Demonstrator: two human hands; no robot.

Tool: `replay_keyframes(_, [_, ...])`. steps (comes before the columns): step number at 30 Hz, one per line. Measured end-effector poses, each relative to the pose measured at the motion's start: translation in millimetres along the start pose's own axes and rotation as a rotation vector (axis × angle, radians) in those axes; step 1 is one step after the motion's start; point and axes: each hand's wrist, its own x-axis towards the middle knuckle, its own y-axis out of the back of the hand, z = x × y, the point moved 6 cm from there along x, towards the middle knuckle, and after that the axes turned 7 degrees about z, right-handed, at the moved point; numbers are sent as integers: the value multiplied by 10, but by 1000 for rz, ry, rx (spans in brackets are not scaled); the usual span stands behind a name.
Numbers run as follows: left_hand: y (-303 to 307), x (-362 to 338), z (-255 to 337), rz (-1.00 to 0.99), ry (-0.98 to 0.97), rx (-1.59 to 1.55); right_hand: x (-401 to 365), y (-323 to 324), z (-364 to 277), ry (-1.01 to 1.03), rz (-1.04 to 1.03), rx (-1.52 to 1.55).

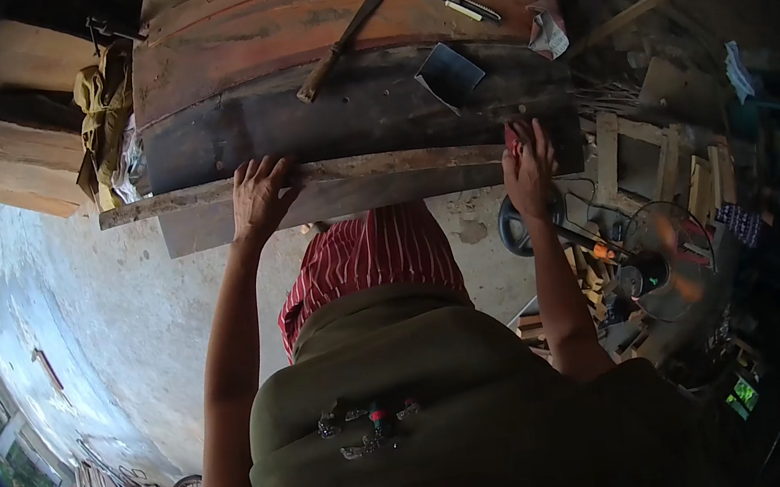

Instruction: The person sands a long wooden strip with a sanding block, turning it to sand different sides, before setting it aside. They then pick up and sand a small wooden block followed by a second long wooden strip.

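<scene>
I've got the long wooden plank [380, 168] lying left to right along the near edge of the table [314, 115], and both hands are on it. The left hand [261, 196] is flat on the plank towards its left part, fingers [252, 171] spread apart and pressing down, gripping nothing. Over at the plank's right end, the right hand [528, 171] has its fingers curled together over a small red object [513, 138]; what it is, I can't make out. Moving farther back on the table, a dark metal blade [448, 73] sits just beyond the plank, right of centre, and a long-handled tool [339, 45] lies tilted near the middle. A crumpled paper [548, 33] rests at the right edge and a yellow cloth [101, 104] hangs off the left side. Down to the right, near the right arm, there's a round fan [665, 257] among wood scraps. The bare concrete floor [70, 286] spreads out on the left.
</scene>
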Motion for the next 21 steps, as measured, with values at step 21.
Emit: replay_keyframes(21, [-30, -37, -33, 54, -29, 135, -353, -321, -953, 276, 70, -145])
